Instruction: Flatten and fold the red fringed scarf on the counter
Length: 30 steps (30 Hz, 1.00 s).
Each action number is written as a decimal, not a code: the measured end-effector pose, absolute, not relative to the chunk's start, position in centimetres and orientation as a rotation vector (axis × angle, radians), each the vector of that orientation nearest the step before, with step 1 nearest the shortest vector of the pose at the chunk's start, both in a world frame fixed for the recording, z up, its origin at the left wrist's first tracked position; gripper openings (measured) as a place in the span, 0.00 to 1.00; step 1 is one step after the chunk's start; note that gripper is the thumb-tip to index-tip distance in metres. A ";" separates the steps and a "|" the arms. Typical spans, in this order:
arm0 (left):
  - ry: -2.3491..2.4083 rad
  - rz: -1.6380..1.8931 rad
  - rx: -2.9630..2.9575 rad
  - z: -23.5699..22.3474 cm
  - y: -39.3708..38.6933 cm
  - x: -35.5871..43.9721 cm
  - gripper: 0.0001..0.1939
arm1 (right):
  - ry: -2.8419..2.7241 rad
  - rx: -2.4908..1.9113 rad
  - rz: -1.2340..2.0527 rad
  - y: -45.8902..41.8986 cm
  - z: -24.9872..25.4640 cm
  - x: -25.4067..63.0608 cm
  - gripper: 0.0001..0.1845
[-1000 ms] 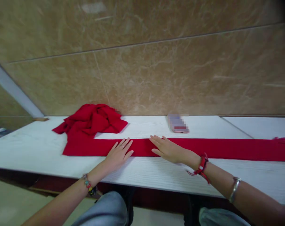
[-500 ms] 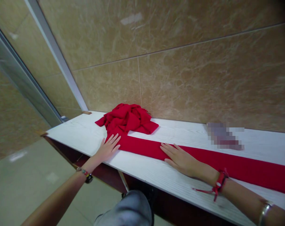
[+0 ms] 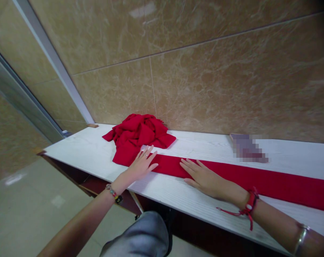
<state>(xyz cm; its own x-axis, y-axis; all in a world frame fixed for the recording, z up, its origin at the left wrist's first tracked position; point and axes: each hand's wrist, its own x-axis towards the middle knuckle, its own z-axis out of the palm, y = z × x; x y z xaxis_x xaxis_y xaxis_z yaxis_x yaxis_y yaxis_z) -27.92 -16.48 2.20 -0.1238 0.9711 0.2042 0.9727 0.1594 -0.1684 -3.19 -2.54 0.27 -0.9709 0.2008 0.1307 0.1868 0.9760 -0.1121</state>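
A long strip of red cloth (image 3: 247, 178) lies flat along the white tabletop (image 3: 204, 210) and runs out of view on the right. At its left end it joins a crumpled heap of the same cloth (image 3: 140, 130) near the wall. My left hand (image 3: 141, 164) rests on the strip just in front of the heap, fingers spread. Flat on the strip's middle lies my right hand (image 3: 204, 178), palm down with fingers stretched out. Neither hand grips anything.
A pixelated, unrecognisable item (image 3: 247, 148) lies on the tabletop behind the strip. The tiled wall (image 3: 218, 89) rises along the back edge. Below the front edge are dark open compartments (image 3: 97, 185), with my knee (image 3: 140, 232) close by.
My left hand has slid right along the strip, closer to my right hand, uncovering cloth by the heap. My right hand stays about where it was on the cloth. The view has shifted slightly.
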 end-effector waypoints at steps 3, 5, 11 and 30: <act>-2.114 0.019 -2.202 2.0 -14.0 -25.0 0.28 | -2.971 -0.308 0.148 -2.2 0.0 -2.5 0.33; -2.128 0.076 -2.338 2.0 -12.7 -23.8 0.28 | -2.960 -0.322 0.141 -1.8 -0.2 -1.9 0.33; -2.542 0.470 -2.235 4.7 -10.2 -21.5 0.30 | -2.964 -0.358 0.163 -0.1 -0.2 0.6 0.34; -2.329 0.422 -2.508 5.0 -5.5 -12.6 0.32 | -3.034 -0.811 0.338 6.0 0.3 15.6 0.44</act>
<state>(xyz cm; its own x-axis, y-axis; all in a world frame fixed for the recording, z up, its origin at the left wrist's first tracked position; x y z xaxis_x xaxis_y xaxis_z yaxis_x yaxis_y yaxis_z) -12.58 -5.51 5.03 0.0800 0.9224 -0.3779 0.9963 -0.0625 0.0584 15.55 6.04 0.30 -0.8681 0.4911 -0.0713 0.4948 0.8454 -0.2010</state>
